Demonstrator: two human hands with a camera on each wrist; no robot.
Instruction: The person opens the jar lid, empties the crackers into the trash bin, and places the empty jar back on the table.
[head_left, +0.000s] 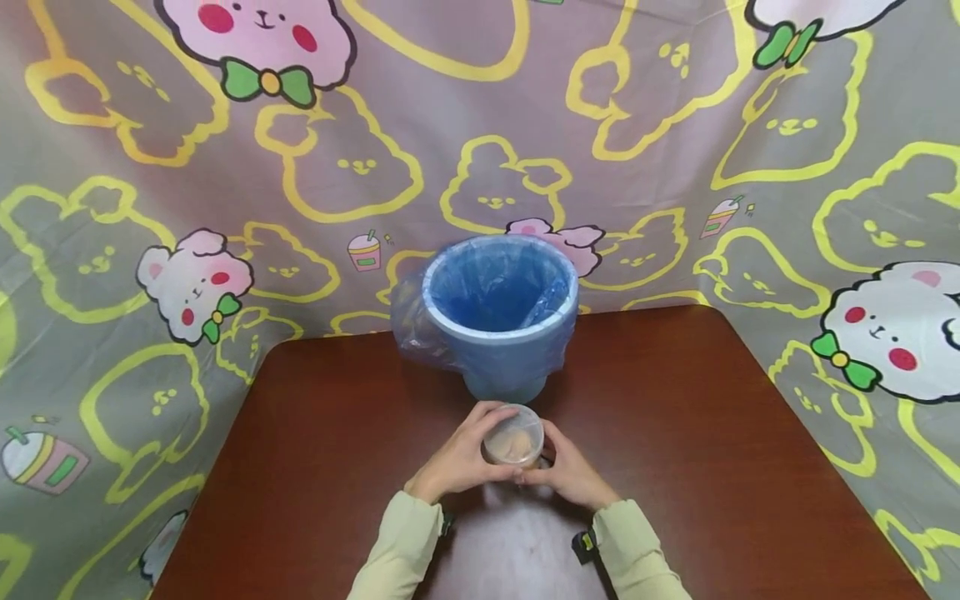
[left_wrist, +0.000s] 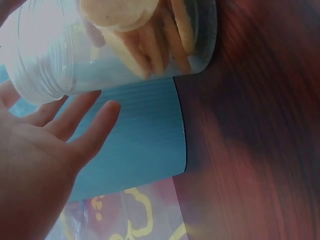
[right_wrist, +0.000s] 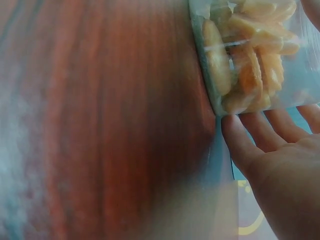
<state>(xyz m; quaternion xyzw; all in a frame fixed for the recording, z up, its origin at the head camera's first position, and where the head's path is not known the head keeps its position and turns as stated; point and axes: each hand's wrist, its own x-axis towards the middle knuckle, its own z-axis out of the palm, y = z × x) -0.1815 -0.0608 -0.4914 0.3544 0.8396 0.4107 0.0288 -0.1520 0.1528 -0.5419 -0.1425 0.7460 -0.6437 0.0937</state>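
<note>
A clear plastic jar (head_left: 514, 438) stands upright on the table, with pale golden biscuits (right_wrist: 260, 75) in its lower part. My left hand (head_left: 467, 457) holds it from the left, thumb in front and fingers round the far side near the top. From the right, my right hand (head_left: 568, 472) grips it too, and the two thumbs meet at the front. The left wrist view shows ridged rings (left_wrist: 55, 65) around the jar's upper end. Whether a separate lid sits on top, I cannot tell.
Just behind the jar stands a blue bin (head_left: 502, 367) lined with a translucent bag (head_left: 420, 321) that bulges out on its left. The dark red-brown table (head_left: 697, 433) extends to both sides. Cartoon-printed cloth (head_left: 480, 108) hangs around the back and sides.
</note>
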